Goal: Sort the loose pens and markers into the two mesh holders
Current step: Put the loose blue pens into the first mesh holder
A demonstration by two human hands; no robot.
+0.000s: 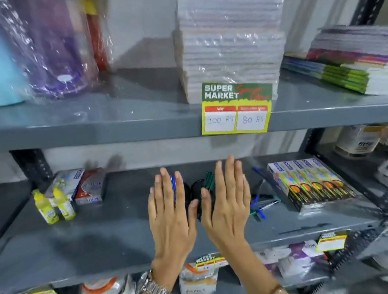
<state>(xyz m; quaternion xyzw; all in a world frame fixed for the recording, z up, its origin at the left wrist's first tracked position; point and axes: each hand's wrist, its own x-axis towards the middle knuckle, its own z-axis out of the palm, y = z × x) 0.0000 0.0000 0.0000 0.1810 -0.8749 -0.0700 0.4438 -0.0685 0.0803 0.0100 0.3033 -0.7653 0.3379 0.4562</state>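
Note:
My left hand [169,213] and my right hand [229,201] are held flat, fingers spread, backs toward me, over the middle grey shelf [90,245]. Neither holds anything. Behind them stand two black mesh holders, mostly hidden: the left holder [186,191] has blue pens [173,186] in it, the right holder [196,188] has dark green markers [209,180]. To the right of my right hand several loose blue pens and green markers [261,205] lie on the shelf. One more blue pen [259,173] lies further back.
Two small yellow bottles [53,205] and boxed goods [88,186] stand on the shelf's left. A row of colourful boxes [312,183] lies at the right. The shelf above carries a price sign [235,107], stacked notebooks [229,44] and wrapped bottles [53,42].

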